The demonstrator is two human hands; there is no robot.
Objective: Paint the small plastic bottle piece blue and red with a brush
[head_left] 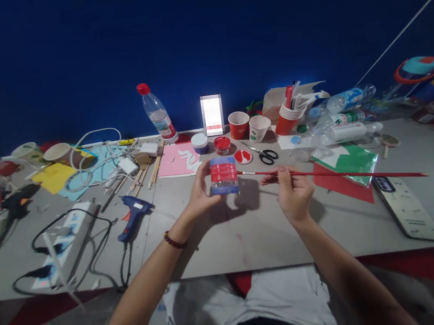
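My left hand (pixel 202 193) grips a clear plastic piece (pixel 224 175) with blue bands at its ends and red paint across its middle; it looks like a section of a bottle. In my right hand (pixel 295 193) is a long red paintbrush (pixel 345 172), pinched between thumb and fingers. Its tip touches, or nearly touches, the right side of the red area. Just beyond the piece stand an open jar of red paint (pixel 222 145) and its red-smeared lid (pixel 243 156). A white-lidded jar (pixel 200 143) is beside them.
Black-handled scissors (pixel 267 155) lie behind my right hand. A blue glue gun (pixel 134 215) and a power strip (pixel 66 244) with cables are at left. Paper cups (pixel 238 124) and an upright bottle (pixel 158 114) stand at the back. A phone (pixel 408 207) lies at right.
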